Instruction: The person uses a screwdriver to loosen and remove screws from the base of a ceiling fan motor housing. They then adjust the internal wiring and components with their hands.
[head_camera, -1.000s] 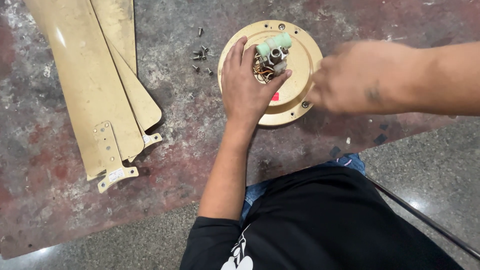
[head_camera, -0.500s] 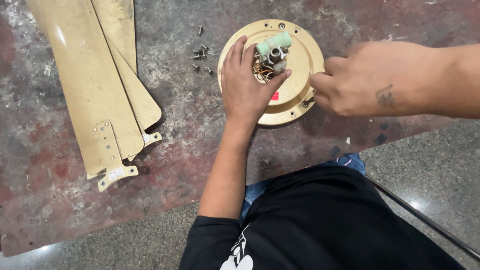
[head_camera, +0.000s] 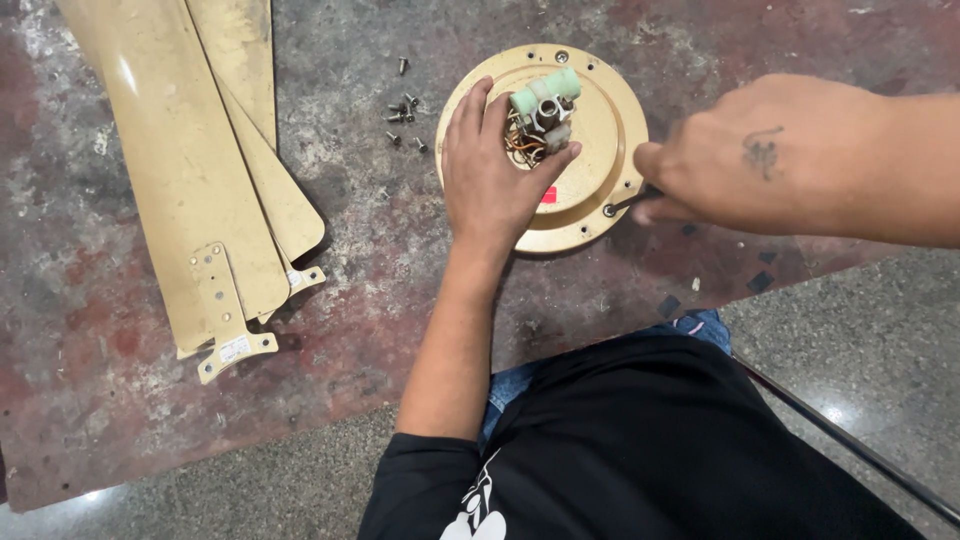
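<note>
A round beige fan motor housing (head_camera: 600, 130) lies flat on a worn reddish slab (head_camera: 380, 280). My left hand (head_camera: 495, 170) presses down on its left half, fingers spread, with the thumb against the central hub of copper wires and pale green parts (head_camera: 545, 95). My right hand (head_camera: 770, 150) comes in from the right, fingers closed on a thin dark tool (head_camera: 628, 201). The tool's tip sits at a screw on the housing's lower right rim. A small red sticker (head_camera: 548, 195) shows by my left thumb.
Several loose screws (head_camera: 405, 110) lie just left of the housing. Stacked beige fan blades (head_camera: 190, 150) with metal brackets (head_camera: 225, 320) fill the slab's left side. Grey speckled floor (head_camera: 860, 330) borders the slab's near edge, with a thin black rod (head_camera: 850, 440) across it at lower right.
My right hand has shifted slightly and turned at the housing's lower right rim. My left hand has stayed in place on the housing.
</note>
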